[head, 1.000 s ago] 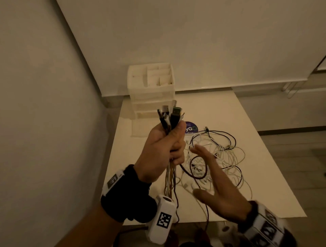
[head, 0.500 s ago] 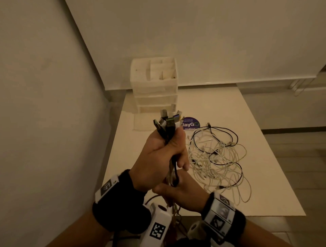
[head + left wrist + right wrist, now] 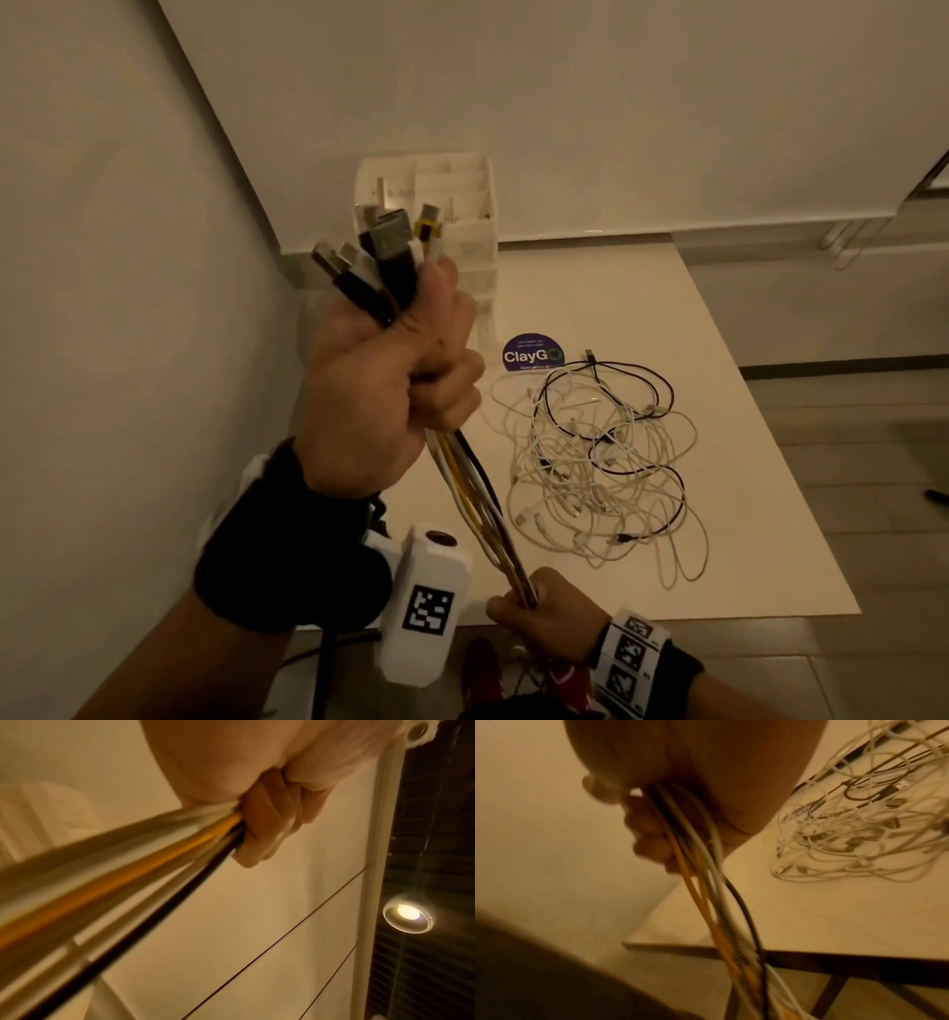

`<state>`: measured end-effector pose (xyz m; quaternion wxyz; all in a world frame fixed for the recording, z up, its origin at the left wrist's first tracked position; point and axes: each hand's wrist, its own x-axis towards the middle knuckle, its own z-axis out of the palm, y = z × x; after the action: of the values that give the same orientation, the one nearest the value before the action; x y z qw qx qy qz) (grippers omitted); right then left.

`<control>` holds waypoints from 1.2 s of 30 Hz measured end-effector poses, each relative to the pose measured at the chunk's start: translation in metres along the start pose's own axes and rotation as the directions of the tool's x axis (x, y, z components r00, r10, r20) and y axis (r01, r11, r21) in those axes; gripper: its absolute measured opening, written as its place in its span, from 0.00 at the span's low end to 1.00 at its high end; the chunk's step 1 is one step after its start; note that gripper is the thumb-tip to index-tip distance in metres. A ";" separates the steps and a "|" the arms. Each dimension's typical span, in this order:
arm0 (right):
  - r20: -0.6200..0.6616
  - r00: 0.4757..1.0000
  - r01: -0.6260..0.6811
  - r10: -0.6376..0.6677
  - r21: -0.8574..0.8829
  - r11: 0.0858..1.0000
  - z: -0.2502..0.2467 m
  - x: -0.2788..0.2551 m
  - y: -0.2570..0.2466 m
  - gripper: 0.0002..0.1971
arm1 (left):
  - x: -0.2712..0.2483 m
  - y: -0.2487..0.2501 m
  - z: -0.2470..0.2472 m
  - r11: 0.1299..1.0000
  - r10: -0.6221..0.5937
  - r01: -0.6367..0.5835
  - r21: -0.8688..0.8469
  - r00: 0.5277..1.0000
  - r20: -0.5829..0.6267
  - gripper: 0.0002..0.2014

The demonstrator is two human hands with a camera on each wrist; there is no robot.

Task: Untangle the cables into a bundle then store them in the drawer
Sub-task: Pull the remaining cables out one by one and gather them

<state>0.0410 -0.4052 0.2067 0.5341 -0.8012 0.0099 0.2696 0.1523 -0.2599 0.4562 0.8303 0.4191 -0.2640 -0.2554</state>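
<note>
Two hands on one bundle of cables (image 3: 480, 506), held taut above the near table edge. Right hand (image 3: 547, 619), nearest and lowest: fingers wrapped round the lower run of the bundle; loose ends hang below it. Left hand (image 3: 382, 383), raised: fist closed round the upper end, plugs (image 3: 387, 246) fanning out above the thumb. Strands: yellow, white, black. Table (image 3: 719, 329), white: tangled heap of cables (image 3: 598, 462), mostly white with some black, lying right of the bundle, apart from both hands. Round sticker (image 3: 533, 353) behind the heap. Drawer unit (image 3: 475, 226), white, at the far left corner against the wall.
</note>
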 end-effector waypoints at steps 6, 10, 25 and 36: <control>-0.040 0.997 -0.076 0.073 -0.101 0.992 0.015 0.016 0.015 0.41 | 0.008 -0.016 0.007 0.994 0.011 -0.002 0.110 0.996 -0.085 0.18; -0.056 0.988 -0.148 0.142 -0.119 0.982 0.010 0.013 0.020 0.31 | 0.011 -0.019 -0.004 0.991 -0.011 0.031 0.130 0.988 -0.151 0.19; -0.265 0.964 -0.080 -0.006 -0.311 0.947 -0.172 -0.028 0.000 0.22 | 0.016 -0.044 -0.013 0.986 -0.149 0.161 0.045 0.967 -0.205 0.16; -0.526 0.604 -0.629 0.599 0.148 0.763 -0.267 0.061 0.095 0.22 | 0.042 -0.062 -0.012 0.975 -0.185 0.214 0.063 0.932 -0.313 0.16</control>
<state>0.1766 -0.6591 0.1749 0.3618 -0.8043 0.4282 0.1973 0.1779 -0.3125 0.4084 0.8098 0.5174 -0.1007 -0.2577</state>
